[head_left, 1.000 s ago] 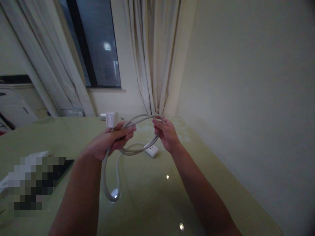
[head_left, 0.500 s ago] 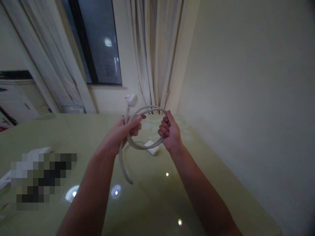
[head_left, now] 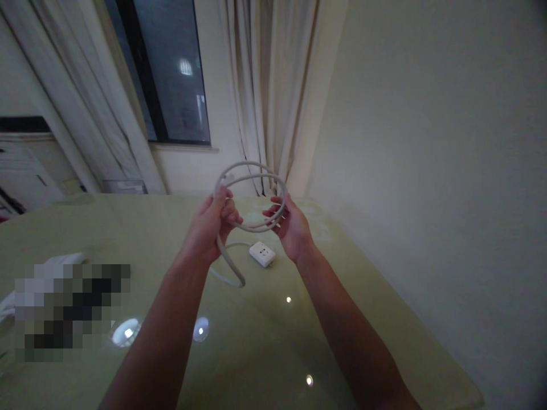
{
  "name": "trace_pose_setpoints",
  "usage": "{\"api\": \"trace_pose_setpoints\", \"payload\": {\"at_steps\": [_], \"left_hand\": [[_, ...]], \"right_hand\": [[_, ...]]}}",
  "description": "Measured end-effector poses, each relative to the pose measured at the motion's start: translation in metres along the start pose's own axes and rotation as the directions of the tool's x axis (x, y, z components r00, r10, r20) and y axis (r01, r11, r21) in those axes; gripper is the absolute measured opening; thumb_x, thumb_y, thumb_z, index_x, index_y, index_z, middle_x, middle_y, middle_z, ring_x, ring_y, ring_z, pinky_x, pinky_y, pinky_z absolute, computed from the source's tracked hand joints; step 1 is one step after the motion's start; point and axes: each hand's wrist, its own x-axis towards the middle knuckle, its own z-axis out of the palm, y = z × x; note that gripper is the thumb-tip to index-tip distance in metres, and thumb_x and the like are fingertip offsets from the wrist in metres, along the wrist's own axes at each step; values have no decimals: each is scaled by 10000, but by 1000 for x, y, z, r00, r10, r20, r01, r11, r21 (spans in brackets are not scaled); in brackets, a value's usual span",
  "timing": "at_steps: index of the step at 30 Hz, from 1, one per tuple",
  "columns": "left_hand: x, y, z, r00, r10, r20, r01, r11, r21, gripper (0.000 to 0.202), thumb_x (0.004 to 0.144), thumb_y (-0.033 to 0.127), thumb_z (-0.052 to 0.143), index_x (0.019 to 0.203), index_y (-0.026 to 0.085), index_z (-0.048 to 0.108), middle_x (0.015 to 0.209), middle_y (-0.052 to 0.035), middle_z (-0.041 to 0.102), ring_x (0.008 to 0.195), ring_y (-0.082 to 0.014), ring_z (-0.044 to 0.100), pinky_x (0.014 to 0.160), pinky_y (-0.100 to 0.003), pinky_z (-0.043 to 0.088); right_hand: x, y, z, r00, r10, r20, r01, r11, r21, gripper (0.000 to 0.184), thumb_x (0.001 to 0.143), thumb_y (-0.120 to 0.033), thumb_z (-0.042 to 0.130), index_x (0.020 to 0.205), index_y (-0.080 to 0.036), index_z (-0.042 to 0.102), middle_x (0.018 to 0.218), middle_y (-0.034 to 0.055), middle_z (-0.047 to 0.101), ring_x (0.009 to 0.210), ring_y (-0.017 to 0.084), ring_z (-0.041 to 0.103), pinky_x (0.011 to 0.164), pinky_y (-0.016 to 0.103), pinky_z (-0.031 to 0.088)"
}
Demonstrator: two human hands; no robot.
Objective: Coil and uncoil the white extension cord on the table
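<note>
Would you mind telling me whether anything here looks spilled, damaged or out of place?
The coiled cable and socket block look undamaged, and the bright spots on the glossy table resemble reflections. Only the pixelated patch at left looks odd, hiding what lies there.

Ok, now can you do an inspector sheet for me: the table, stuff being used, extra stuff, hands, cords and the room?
Surface: glossy pale-green tabletop, with bright light reflections.
Things in use: long round light-grey cord, held up in loops; small white rectangular socket block, lying on the tabletop.
Clutter: white object at left, partly pixelated; unclear what.
Hands: left hand closed on the cord; right hand touching the loops, fingers spread.
Cables: one strand of that cord meets the block.
Surroundings: dark-framed glass window, cream cloth curtain, plain pale wall.
</note>
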Motion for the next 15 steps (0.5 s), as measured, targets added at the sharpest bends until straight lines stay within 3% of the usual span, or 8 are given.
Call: {"api": "trace_pose_setpoints", "payload": {"at_steps": [3,4,6,8,9,10,13,15], "left_hand": [[-3,18,-1,991,124,-50,-128,988,-87,291,953,406,678,809,193,540,527,107,316,409,-31,304,400,-130,324],[-4,25,-2,985,160,-69,-167,978,-123,293,1000,374,612,790,189,525,523,102,306,403,-29,276,381,-130,276],[-8,39,-5,969,221,-108,-238,954,-181,339,1068,318,474,760,180,496,516,93,290,397,-27,251,368,-133,235],[-13,52,-11,958,255,-133,-278,938,-206,375,1092,291,399,740,179,466,514,87,288,392,-25,257,364,-132,237],[-16,58,-14,958,253,-133,-276,938,-210,389,1096,298,381,733,180,453,511,88,283,384,-24,256,353,-131,230],[-18,64,-17,961,246,-124,-268,939,-214,402,1100,313,363,730,180,444,505,90,273,372,-22,248,336,-129,217],[-25,78,-25,981,192,-39,-196,957,-213,427,1107,361,316,754,170,460,503,99,261,345,-13,239,294,-120,205],[-31,84,-25,988,153,25,-145,970,-196,422,1109,364,301,784,163,481,512,100,273,339,-12,255,287,-116,243]], "right_hand": [[-12,20,8,939,74,336,15,967,-256,419,810,-565,773,1022,-214,689,884,13,746,782,151,699,677,253,531],[-17,27,10,862,151,484,30,938,-346,422,776,-534,812,1034,-219,699,915,17,759,812,159,702,706,262,527],[-27,40,15,626,332,706,132,846,-516,379,715,-431,881,995,-227,727,922,6,768,865,172,703,759,264,512],[-33,50,17,433,454,779,299,743,-599,274,755,-337,863,976,-228,742,844,-17,757,841,164,698,771,252,493],[-34,53,16,416,465,781,381,691,-614,209,820,-308,809,1001,-226,742,791,-28,738,791,150,688,755,244,483],[-34,56,16,448,447,774,453,633,-628,166,893,-287,732,1047,-223,735,748,-35,715,733,136,668,730,238,471],[-24,57,10,655,244,715,603,402,-689,213,996,-209,550,1143,-215,705,768,-19,694,705,129,624,718,238,443],[-14,54,5,727,70,683,657,215,-722,220,973,-166,562,1136,-213,702,866,14,710,824,157,629,790,260,445]]}}
